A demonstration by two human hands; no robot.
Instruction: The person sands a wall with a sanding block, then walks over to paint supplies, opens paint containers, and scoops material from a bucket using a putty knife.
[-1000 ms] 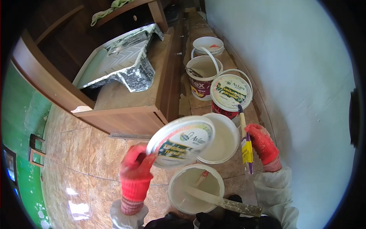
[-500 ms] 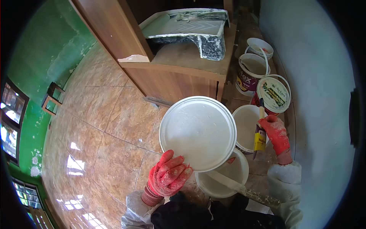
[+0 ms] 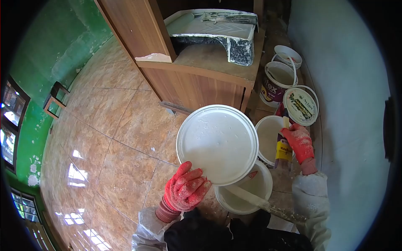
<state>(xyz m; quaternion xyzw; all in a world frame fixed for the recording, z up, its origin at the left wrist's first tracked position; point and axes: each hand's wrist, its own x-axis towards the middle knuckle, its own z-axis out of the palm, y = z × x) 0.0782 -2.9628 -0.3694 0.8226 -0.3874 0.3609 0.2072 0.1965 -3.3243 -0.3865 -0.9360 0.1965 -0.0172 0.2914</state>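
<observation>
In a red, paint-dusted glove, my left hand (image 3: 186, 190) grips the lower left rim of a round white bucket lid (image 3: 217, 144). My right hand (image 3: 300, 143), gloved the same way, is closed on a paintbrush (image 3: 284, 151) with a yellow and purple label, its broad end pointing down. Below the lid, and partly covered by it, stands a white bucket (image 3: 261, 178) with a flat, paint-stained stick (image 3: 251, 198) lying across it. Another open white bucket (image 3: 266, 138) is behind the paintbrush.
A paint tray (image 3: 240, 48) with a tool lying on it rests on a wooden cabinet (image 3: 201, 90). Along the grey-blue wall (image 3: 347, 104) stand a lidded paint tub (image 3: 300, 106), a purple-labelled bucket (image 3: 272, 90) and a white pail (image 3: 289, 54). A small stool (image 3: 54, 100) is far left.
The paintbrush has turned from its narrow edge to its broad, labelled face, and my right hand has shifted slightly. The lid is almost where it was. My view has moved a little.
</observation>
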